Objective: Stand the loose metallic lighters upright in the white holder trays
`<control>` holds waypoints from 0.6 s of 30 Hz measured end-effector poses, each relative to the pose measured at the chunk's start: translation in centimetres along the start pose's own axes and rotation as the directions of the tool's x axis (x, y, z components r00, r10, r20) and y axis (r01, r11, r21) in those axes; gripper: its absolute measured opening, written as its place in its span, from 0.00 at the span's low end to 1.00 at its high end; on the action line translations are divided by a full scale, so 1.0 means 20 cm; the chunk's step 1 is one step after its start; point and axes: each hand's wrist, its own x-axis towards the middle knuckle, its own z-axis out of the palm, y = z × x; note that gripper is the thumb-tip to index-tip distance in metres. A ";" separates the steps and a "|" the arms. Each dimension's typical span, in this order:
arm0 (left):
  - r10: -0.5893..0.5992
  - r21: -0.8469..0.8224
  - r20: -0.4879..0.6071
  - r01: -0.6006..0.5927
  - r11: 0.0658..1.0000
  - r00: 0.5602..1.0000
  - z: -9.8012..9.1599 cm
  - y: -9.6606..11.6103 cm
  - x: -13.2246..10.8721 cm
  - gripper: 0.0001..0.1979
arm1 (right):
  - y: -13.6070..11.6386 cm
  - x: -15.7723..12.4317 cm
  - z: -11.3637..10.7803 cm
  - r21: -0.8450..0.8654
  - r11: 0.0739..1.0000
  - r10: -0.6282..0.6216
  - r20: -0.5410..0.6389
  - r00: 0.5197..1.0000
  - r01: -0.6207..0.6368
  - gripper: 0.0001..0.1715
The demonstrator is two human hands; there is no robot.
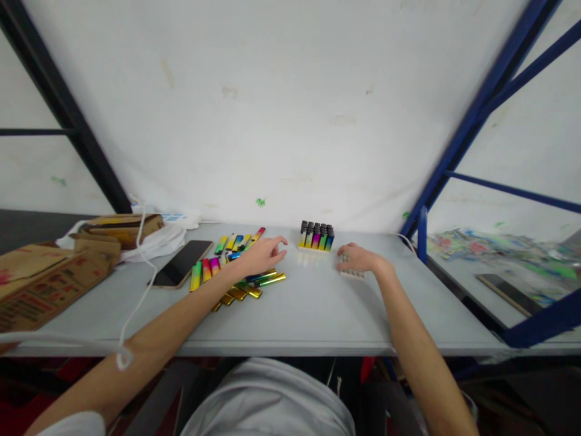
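My left hand (264, 254) hovers at the right side of a spread of loose coloured lighters (195, 277), its fingers loosely bent and apart with nothing seen in them. Gold, yellow, green, red and blue bodies lie in that spread, partly hidden under my left wrist. At the right, my right hand (358, 258) has its fingers curled over a small white tray (353, 274) with rows of round holes or bumps. Between the hands, farther back, stands a block of upright lighters (316, 237) with black tops, packed in rows on a pale base.
A dark-screened phone (184, 263) lies left of the loose lighters. Cardboard boxes (59, 272) and a white cable (147, 260) occupy the table's left end. Blue metal framing (458, 145) rises at the right, with another phone (508, 292) and clear plastic packaging beyond it.
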 end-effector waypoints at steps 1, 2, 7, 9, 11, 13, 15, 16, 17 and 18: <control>0.000 0.000 -0.005 0.000 1.000 1.000 0.00 0.00 0.00 0.15 | 0.00 -0.01 -0.01 0.028 0.994 -0.108 0.021 0.994 0.108 0.26; 0.000 -0.002 -0.008 0.000 1.000 1.000 0.00 0.00 0.00 0.15 | -0.01 -0.02 -0.03 0.057 0.978 -0.203 0.037 0.978 0.201 0.26; 0.014 -0.031 0.007 -0.014 0.999 1.000 0.02 -0.02 0.00 0.13 | -0.08 -0.04 -0.07 0.189 0.922 -0.357 0.074 0.931 0.339 0.17; 0.024 -0.036 0.003 -0.024 0.999 1.000 0.03 -0.02 0.01 0.13 | -0.13 -0.04 -0.06 0.235 0.898 -0.400 0.081 0.913 0.373 0.15; 0.031 -0.035 0.000 -0.031 0.999 1.000 0.03 -0.03 0.01 0.13 | -0.18 -0.03 -0.04 0.244 0.878 -0.439 0.069 0.896 0.411 0.17; 0.033 -0.033 -0.002 -0.033 0.999 0.999 0.03 -0.03 0.01 0.12 | -0.22 -0.01 0.00 0.237 0.864 -0.464 0.031 0.885 0.444 0.20; 0.033 -0.034 -0.004 -0.033 0.999 0.999 0.03 -0.03 0.01 0.12 | -0.27 0.01 0.04 0.243 0.842 -0.488 -0.035 0.872 0.481 0.22; 0.031 -0.037 -0.009 -0.031 0.999 0.999 0.03 -0.03 0.01 0.12 | -0.29 0.02 0.06 0.248 0.826 -0.505 -0.075 0.860 0.507 0.23; 0.028 -0.041 -0.014 -0.029 0.999 1.000 0.03 -0.03 0.02 0.12 | -0.31 0.03 0.08 0.248 0.813 -0.515 -0.117 0.849 0.527 0.24; 0.025 -0.046 -0.019 -0.026 0.999 1.000 0.02 -0.03 0.02 0.12 | -0.32 0.03 0.09 0.238 0.804 -0.522 -0.159 0.838 0.545 0.25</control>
